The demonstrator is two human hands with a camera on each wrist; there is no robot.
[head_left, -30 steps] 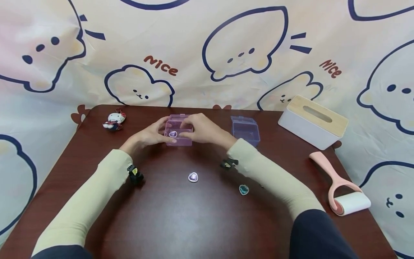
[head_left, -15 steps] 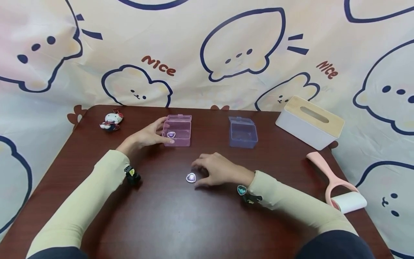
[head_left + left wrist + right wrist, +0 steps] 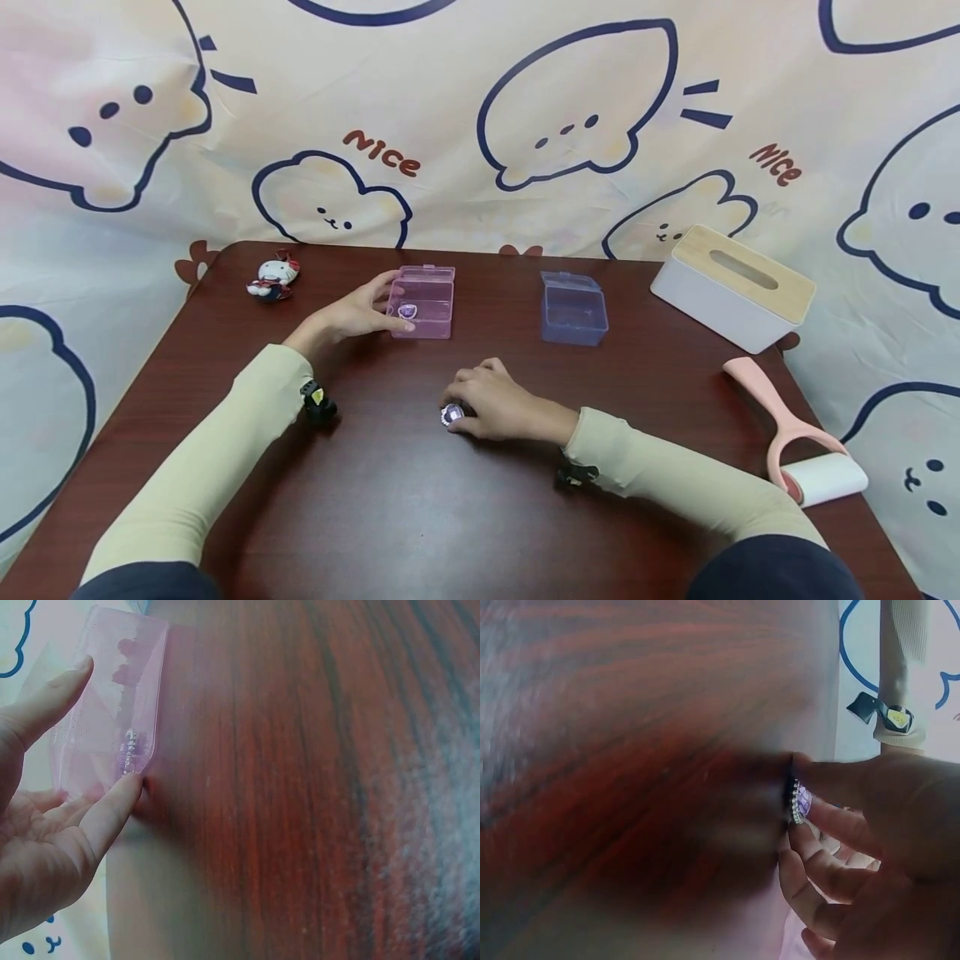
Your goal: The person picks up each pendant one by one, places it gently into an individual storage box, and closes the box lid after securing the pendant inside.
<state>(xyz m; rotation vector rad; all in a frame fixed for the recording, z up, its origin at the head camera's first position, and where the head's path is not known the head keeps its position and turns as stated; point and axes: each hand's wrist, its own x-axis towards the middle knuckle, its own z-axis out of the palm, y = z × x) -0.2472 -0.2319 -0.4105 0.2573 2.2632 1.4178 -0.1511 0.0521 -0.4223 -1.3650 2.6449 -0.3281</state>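
Observation:
In the head view my left hand [image 3: 348,317] grips the left side of an open pink clear plastic box [image 3: 431,289], thumb at the front and fingers behind. A purple heart-shaped gem [image 3: 407,311] with a beaded rim lies inside it. My right hand [image 3: 495,406] is low over the table in front of the box. Its thumb and fingertips pinch a second purple heart-shaped gem [image 3: 451,414] by the edges; in the right wrist view this gem [image 3: 802,801] stands close to the tabletop between them. The left wrist view shows the pink box [image 3: 112,697] with my fingers along its walls.
An open blue-violet plastic box [image 3: 574,317] stands right of the pink one. Further right are a tissue box [image 3: 731,292] with a wooden lid and a pink-handled lint roller [image 3: 795,437]. A small kitten figure [image 3: 273,277] lies at the back left.
My right hand has left the pink box, come down toward me and taken the purple gem on the table. The left hand stays on the box. The teal gem is now hidden behind the right arm.

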